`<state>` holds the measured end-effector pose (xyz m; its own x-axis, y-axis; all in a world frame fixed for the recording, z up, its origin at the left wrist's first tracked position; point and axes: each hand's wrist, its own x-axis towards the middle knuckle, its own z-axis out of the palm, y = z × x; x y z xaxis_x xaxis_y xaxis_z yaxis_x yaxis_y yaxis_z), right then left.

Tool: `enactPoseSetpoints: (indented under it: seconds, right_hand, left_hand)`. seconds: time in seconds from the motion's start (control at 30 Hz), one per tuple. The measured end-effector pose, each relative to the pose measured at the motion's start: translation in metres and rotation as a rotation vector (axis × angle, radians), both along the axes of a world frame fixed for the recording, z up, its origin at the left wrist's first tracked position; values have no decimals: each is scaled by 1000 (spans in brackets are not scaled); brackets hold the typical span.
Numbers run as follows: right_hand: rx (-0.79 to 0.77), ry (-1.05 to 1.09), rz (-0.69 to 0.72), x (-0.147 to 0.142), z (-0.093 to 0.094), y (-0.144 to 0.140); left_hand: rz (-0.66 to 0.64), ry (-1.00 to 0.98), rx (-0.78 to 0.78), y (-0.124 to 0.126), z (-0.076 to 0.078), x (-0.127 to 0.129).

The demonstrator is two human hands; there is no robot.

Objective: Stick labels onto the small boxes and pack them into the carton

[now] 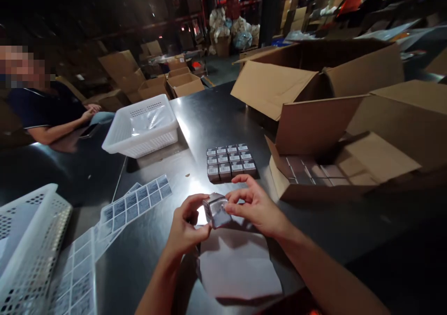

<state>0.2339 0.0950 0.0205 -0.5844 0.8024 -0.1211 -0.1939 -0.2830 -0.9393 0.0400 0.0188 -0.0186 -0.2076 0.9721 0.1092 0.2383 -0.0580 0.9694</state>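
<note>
Pale sheet of paper (240, 266) at the near bench (349, 226) edge, both hands above it on a small grey box (216, 210).

The left hand (186, 229) and right hand (253, 203) pinch the box between fingertips, just over the bench. Beyond them a block of labelled boxes (230, 162) sits in rows, beside an open carton (314, 166) holding more. Label sheets (138, 203) lie to the left, near a white basket (143, 126). Another person's arm (63, 128) rests far left.

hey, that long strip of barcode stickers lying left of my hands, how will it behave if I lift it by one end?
The long glossy sheet of barcode stickers looks thin and flat, so probably floppy and light. Its shiny backing may slip on the dark glossy table. Overlapping sheets could drag along.
</note>
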Motion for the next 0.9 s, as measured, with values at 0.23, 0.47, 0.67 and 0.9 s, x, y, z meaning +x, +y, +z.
enactPoseSetpoints:
  seconds: [0.23,0.47,0.67,0.9]
  right_hand:
    - [8,-29,-17,-2,1,0]
    - [50,-25,-54,-4,0,-3]
    - [112,-51,-156,-6,-9,-3]
    - [71,-95,290,8,7,-4]
  left_hand:
    - [21,-38,-17,0,1,0]
    - [27,5,-20,1,-5,0]
    - [2,-52,-34,-1,2,-1]
    - [-58,10,-58,-16,15,8]
